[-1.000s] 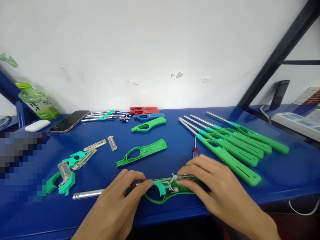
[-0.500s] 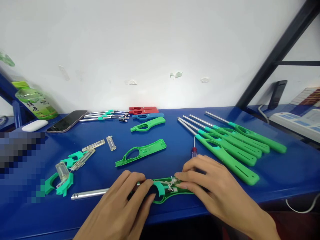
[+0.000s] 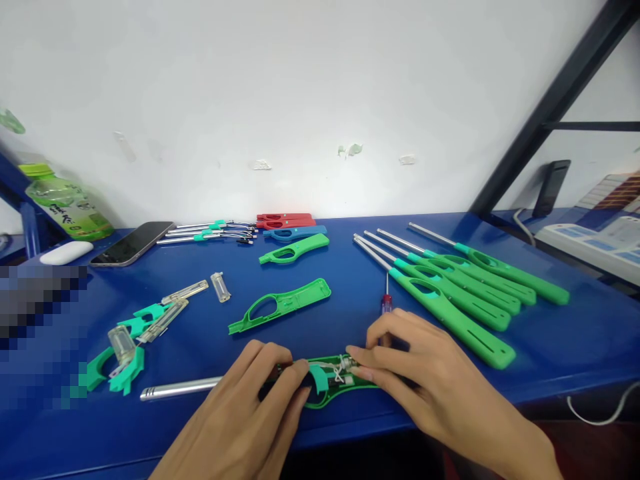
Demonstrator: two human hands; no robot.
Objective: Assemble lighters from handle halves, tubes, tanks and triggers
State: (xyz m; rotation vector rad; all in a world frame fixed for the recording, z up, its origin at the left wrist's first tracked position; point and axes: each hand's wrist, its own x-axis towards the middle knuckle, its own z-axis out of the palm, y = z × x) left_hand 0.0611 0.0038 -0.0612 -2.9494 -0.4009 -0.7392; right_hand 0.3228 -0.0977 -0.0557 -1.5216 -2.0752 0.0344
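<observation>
An opened green lighter shell (image 3: 330,381) with a teal trigger and white wires lies near the front edge of the blue table (image 3: 550,333). A silver metal tube (image 3: 180,389) sticks out of it to the left. My left hand (image 3: 245,413) has its fingers curled over the shell's left end, pressing it down. My right hand (image 3: 425,380) pinches the inner parts at the shell's right half with fingertips together. A small red-handled screwdriver (image 3: 386,300) lies just behind my right hand.
An empty green shell half (image 3: 280,307) lies behind the work. Several assembled green long lighters (image 3: 450,293) lie to the right. Teal triggers and clear tanks (image 3: 135,333) sit at left. Red, blue and green shells (image 3: 290,230), metal rods (image 3: 210,231), a phone (image 3: 131,243) and a bottle (image 3: 67,203) stand at the back.
Both hands have closed in a little on the shell, the left fingers sliding right toward the trigger. The shell and tube have shifted slightly left.
</observation>
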